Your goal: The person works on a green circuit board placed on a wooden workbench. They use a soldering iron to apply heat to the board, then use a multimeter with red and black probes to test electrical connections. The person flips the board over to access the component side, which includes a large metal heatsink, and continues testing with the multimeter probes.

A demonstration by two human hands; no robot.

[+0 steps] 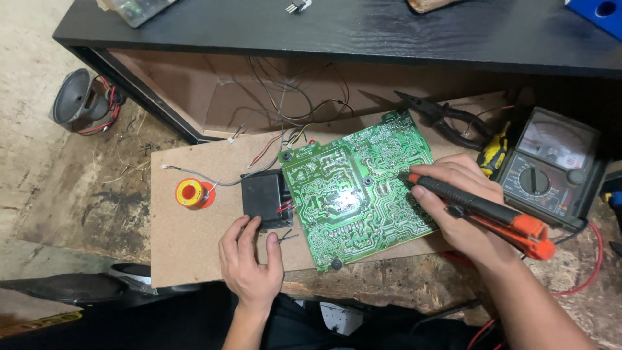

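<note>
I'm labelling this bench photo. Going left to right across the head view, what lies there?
Loose speaker → solder spool → left hand → green circuit board → right hand holding the soldering iron → multimeter.

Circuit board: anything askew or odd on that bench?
Yes. The green circuit board lies skewed, its near corner overhanging the brown board. A bare speaker with loose wires sits on the floor.
</note>
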